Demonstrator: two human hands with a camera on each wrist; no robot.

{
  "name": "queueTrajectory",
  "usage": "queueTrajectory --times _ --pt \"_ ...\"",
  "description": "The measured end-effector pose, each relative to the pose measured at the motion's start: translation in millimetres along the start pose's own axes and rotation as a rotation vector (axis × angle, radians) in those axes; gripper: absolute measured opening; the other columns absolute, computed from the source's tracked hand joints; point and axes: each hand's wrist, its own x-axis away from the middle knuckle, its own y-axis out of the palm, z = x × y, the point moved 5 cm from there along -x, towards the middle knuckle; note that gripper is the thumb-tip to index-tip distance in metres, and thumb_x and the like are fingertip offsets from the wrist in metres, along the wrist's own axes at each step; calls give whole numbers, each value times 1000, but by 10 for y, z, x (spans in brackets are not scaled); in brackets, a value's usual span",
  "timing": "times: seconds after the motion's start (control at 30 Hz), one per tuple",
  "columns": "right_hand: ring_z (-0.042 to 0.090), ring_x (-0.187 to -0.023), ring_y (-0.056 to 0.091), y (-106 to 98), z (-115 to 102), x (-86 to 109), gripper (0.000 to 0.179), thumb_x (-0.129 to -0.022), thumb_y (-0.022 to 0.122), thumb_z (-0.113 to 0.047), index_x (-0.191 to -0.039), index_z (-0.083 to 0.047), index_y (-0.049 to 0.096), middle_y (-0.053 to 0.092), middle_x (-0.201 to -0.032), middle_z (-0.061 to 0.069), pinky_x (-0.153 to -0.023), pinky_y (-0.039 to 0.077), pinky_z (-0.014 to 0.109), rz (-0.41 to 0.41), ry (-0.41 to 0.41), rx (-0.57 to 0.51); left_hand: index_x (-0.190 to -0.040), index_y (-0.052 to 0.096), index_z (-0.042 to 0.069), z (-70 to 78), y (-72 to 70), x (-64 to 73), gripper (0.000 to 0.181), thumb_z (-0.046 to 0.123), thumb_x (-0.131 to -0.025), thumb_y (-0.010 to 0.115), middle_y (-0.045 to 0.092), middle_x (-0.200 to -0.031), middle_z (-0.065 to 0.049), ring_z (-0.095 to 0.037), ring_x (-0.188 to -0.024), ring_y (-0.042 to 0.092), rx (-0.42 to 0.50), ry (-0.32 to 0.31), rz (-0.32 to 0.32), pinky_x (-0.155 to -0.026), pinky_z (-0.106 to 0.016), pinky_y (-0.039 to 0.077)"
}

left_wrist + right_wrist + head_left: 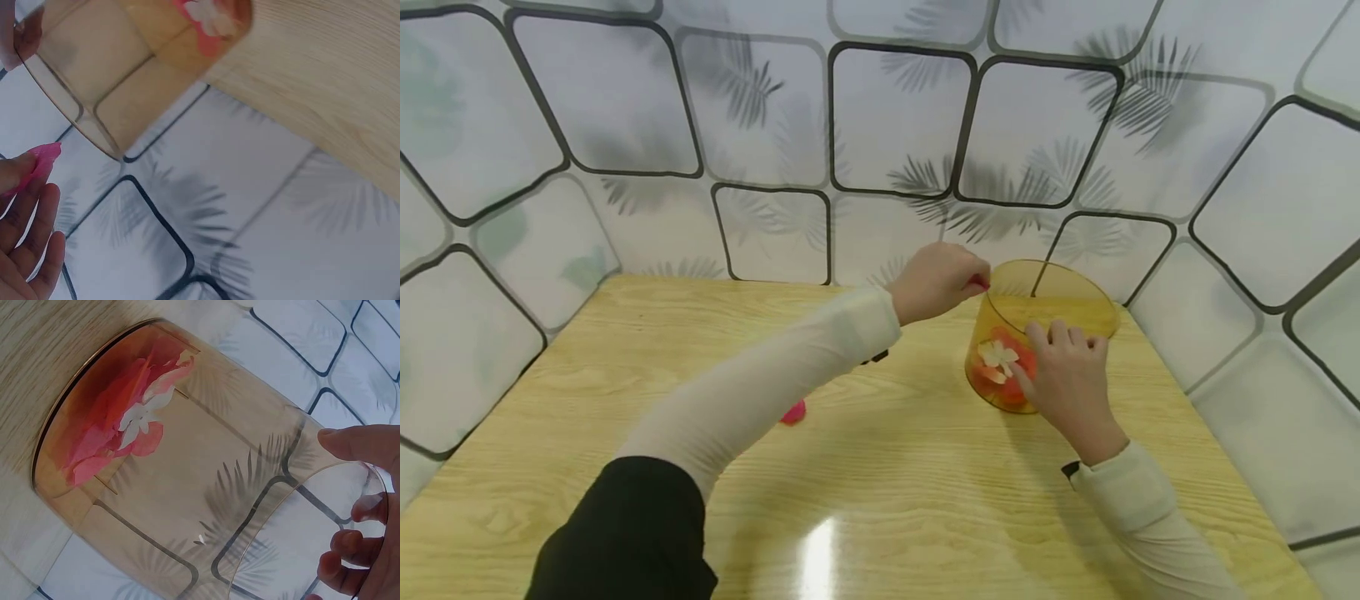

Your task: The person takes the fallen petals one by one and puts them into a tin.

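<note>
A see-through amber cylindrical container (pixel 1078 308) stands at the right of the table, its open mouth facing up. My right hand (pixel 1071 387) grips its near rim, thumb outside and fingers curled over into the mouth, as the right wrist view shows. Pink and red petals with a white flower (pixel 139 419) lie in the bottom. My left hand (pixel 942 283) is at the left side of the rim and pinches a bright pink petal (pixel 44 159) between thumb and finger. Its other fingers are loosely bent.
Another pink petal (pixel 793 412) lies on the wooden table (pixel 880 492), partly hidden by the left sleeve (pixel 760 367). A small black item (pixel 877 357) shows just beyond that sleeve. Patterned white curtain (pixel 895 117) surrounds the table's back and sides.
</note>
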Motion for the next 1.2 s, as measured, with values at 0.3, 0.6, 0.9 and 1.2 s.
queueTrajectory --times 0.3,0.6,0.9,1.2 --pt "35 -64 50 20 -41 12 51 -67 81 -35 -94 -3 53 50 -74 16 -58 35 47 -15 -5 -3 -104 69 15 129 237 -361 18 24 -93 58 70 -103 3 -11 -92 63 82 -81 -51 -83 -22 49" --pt "36 -66 53 22 -42 -1 52 -66 83 -33 -95 -3 53 52 -76 17 -61 38 50 -30 -10 0 -133 54 19 88 382 -385 41 30 -93 58 56 -134 0 -16 -119 56 24 -92 -113 -99 -28 45" --pt "35 -62 51 11 -46 -14 51 -65 84 -32 -92 -3 52 50 -72 16 -60 38 49 -12 -21 10 -136 50 19 -60 234 -2 43 30 -94 56 56 -133 -2 -17 -121 54 23 -72 -29 -104 -31 41" --pt "36 -63 50 9 0 -11 48 -67 82 -30 -91 -3 52 50 -73 16 -61 37 50 -22 7 -16 -123 60 13 -318 92 905 34 27 -92 61 63 -121 -5 -21 -112 59 16 -44 -61 -100 -38 44"
